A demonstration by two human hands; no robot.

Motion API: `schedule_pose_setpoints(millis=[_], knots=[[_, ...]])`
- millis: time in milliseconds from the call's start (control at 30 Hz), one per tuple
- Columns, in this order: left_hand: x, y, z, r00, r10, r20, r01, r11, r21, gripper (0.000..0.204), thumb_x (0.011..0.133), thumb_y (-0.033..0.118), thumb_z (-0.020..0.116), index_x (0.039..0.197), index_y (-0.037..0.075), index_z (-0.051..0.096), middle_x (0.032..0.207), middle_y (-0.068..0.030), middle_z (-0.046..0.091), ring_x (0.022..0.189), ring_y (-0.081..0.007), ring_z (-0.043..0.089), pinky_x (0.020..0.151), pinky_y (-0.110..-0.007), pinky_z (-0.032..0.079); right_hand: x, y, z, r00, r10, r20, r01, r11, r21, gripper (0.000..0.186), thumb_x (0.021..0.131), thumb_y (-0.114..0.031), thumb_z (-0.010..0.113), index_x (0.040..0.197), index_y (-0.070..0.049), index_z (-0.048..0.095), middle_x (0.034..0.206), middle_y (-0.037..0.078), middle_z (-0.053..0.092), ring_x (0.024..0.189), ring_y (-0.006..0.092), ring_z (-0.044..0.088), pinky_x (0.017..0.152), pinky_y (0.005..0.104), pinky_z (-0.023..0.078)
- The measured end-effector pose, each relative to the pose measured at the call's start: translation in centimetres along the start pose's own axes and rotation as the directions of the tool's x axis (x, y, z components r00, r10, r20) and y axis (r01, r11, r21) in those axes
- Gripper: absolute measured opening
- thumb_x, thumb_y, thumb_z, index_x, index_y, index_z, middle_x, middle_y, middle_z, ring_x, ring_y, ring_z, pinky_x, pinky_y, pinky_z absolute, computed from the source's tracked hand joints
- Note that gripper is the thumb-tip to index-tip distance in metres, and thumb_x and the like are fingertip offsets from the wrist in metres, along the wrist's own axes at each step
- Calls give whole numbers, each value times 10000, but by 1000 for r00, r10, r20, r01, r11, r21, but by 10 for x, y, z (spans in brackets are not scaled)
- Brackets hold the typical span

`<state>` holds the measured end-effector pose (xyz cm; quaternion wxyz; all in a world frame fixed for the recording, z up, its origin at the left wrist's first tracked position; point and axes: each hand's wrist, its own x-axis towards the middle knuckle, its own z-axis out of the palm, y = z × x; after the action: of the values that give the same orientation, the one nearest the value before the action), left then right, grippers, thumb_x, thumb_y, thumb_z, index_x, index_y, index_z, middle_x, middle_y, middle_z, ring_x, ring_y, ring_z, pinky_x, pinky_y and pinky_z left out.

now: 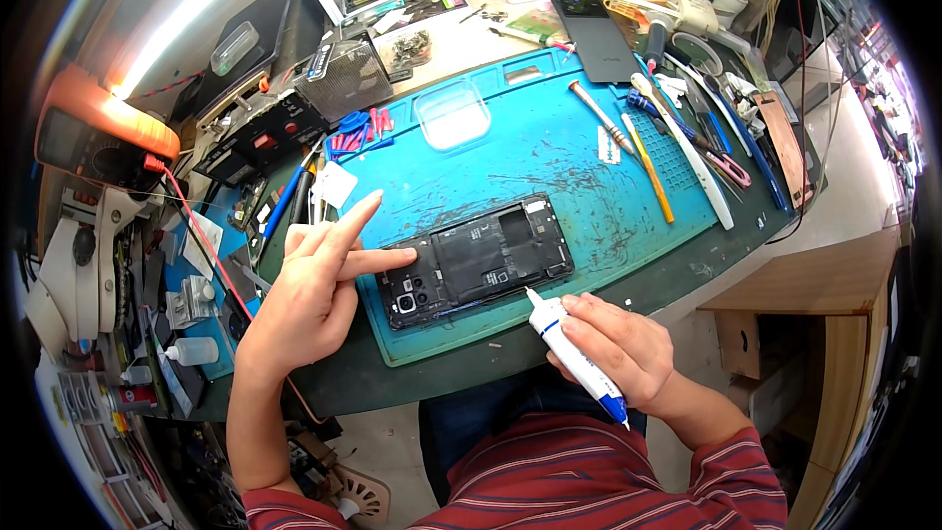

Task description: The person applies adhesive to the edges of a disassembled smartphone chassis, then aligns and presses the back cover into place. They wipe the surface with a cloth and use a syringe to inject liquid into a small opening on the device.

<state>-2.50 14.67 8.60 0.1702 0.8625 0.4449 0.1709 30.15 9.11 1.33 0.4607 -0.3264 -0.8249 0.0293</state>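
Observation:
An opened black phone lies on a blue silicone mat, its dark inner frame and camera cluster showing. My left hand is at its left end with one fingertip touching it; another finger stretches up above the mat, the others are partly curled, and nothing is held. My right hand grips a white glue tube with a blue end; its narrow nozzle is at the phone's lower edge, though I cannot tell whether it touches.
An orange multimeter, power supply and small bottle stand left. A clear lidless box, grey phone and several tools lie behind and right. A wooden cabinet is at lower right.

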Motion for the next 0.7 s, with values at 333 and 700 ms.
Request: schedule_pose_setpoints(millis=[333,700], knots=[[1,1,-1,1000,-3,12,3,1000,6,810,740,-142,496,1535,-32,389,1146,0,782,921,-203,571,980,-342,355,-2,3,-3,1000,3,-4,-3,1000,-8,341,857,-171,822,1128,11,725,1060,175,744,906,277,767,739,335,655],[0,0,-4,999,6,40,-6,1000,6,818,756,-115,495,1556,-12,361,1201,15,766,978,-218,593,971,-355,342,-4,4,-6,1000,9,-12,-9,999,-31,334,851,-169,825,1119,7,730,1050,177,749,892,278,768,719,329,650]])
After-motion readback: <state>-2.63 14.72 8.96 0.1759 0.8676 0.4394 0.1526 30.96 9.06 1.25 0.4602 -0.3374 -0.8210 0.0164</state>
